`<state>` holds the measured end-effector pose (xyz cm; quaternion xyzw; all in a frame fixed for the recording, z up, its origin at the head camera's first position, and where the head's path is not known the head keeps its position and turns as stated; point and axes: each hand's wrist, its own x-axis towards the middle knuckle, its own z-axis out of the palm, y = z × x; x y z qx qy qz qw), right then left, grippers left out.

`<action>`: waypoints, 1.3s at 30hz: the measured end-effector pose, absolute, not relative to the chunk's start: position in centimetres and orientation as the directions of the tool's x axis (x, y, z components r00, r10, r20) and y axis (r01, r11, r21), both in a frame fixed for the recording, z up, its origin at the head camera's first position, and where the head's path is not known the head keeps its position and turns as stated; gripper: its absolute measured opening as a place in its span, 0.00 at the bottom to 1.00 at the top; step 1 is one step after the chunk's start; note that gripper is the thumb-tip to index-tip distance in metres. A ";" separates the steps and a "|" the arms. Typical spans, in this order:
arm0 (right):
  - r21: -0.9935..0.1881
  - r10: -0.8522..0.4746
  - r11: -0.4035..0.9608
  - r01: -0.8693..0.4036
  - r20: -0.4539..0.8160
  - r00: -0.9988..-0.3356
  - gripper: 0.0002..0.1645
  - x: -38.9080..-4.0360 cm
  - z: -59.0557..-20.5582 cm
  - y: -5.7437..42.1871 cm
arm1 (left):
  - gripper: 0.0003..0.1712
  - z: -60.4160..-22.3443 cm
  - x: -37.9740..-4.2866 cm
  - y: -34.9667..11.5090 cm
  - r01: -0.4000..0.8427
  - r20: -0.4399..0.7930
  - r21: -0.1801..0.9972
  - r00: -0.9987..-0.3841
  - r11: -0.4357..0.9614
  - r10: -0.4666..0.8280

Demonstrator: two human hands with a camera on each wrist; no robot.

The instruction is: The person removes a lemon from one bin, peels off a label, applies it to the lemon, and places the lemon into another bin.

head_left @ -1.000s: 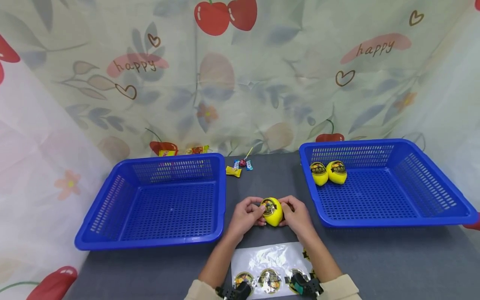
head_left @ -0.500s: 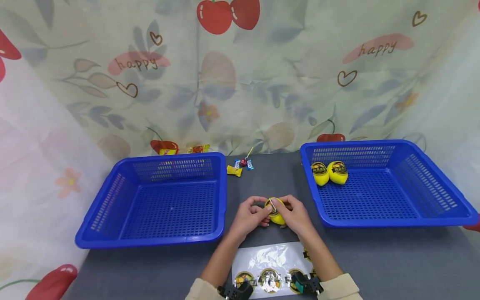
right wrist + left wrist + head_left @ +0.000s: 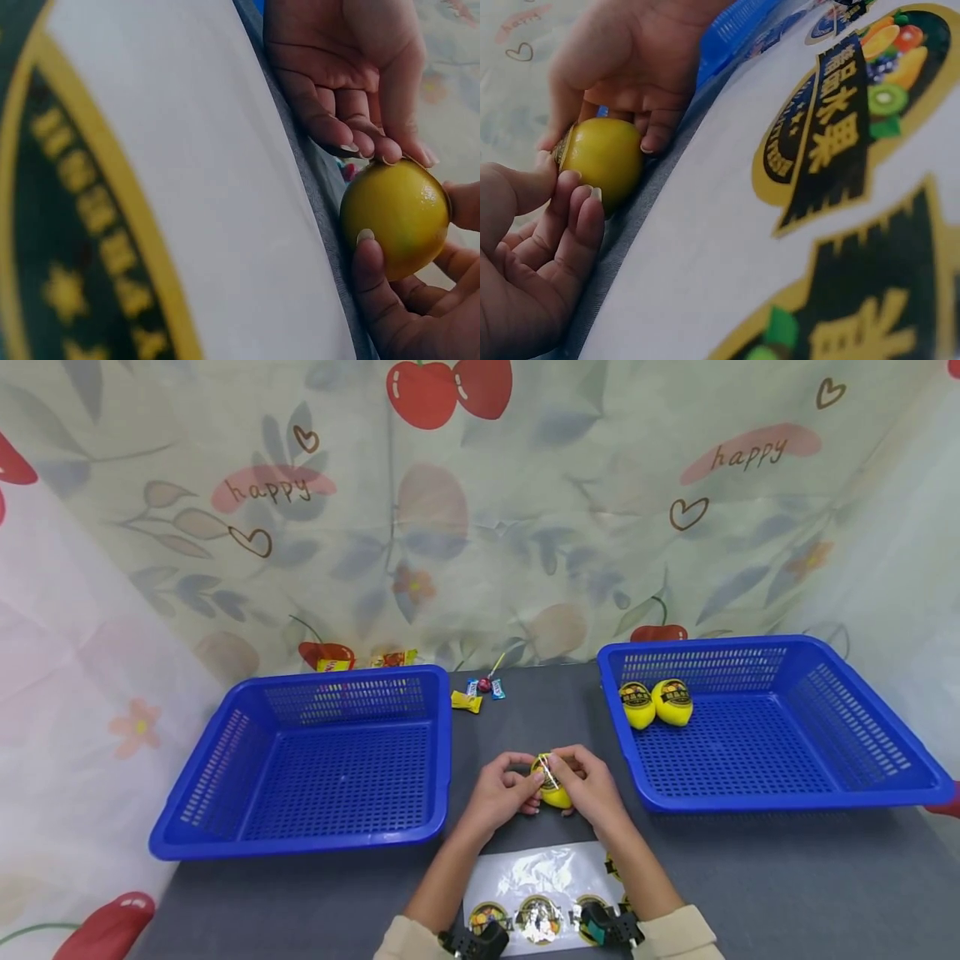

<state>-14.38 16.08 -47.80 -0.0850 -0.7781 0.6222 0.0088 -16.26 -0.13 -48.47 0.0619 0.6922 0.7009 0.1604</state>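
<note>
A yellow lemon [image 3: 556, 797] is held between both hands over the grey table, its round black-and-gold sticker [image 3: 548, 768] facing up. My left hand [image 3: 501, 787] grips its left side, with the thumb at the sticker's edge. From the right, my right hand [image 3: 590, 783] grips the lemon, and its thumb presses on the sticker's face. In the left wrist view, the sticker stands edge-on against the lemon [image 3: 607, 161], most of it hidden behind fingers. Just in front of the hands, a white sticker sheet [image 3: 525, 878] lies flat, with several matching round stickers along its near side.
A blue basket [image 3: 300, 842] stands on the left. The right blue basket [image 3: 787, 797] holds a stickered lemon [image 3: 673, 703] and another stickered lemon [image 3: 637, 707] in its left corner. Wrapped candies [image 3: 467, 702] and a lollipop [image 3: 485, 684] lie at the back, near the patterned curtain [image 3: 510, 568].
My right thumb has moved from the lemon's right side up onto the sticker. The lemon has shifted slightly right, and my left hand has followed a little.
</note>
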 end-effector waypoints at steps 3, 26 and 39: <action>-0.977 0.157 0.183 0.111 -0.083 -0.984 0.15 -14.4 -47.8 16.1 | 0.19 -48.7 -16.3 0.0 -0.118 -0.121 0.993 -0.946 0.030 0.302; -0.992 0.213 0.099 0.077 -0.054 -0.976 0.11 -14.2 -48.0 15.5 | 0.15 -49.3 -16.7 -0.7 -0.092 -0.078 0.996 -0.916 -0.016 0.394; -0.895 0.180 0.444 -0.048 0.142 -0.973 0.15 -13.9 -47.8 15.7 | 0.15 -49.5 -16.8 -0.7 -0.125 -0.085 0.989 -0.918 -0.079 0.387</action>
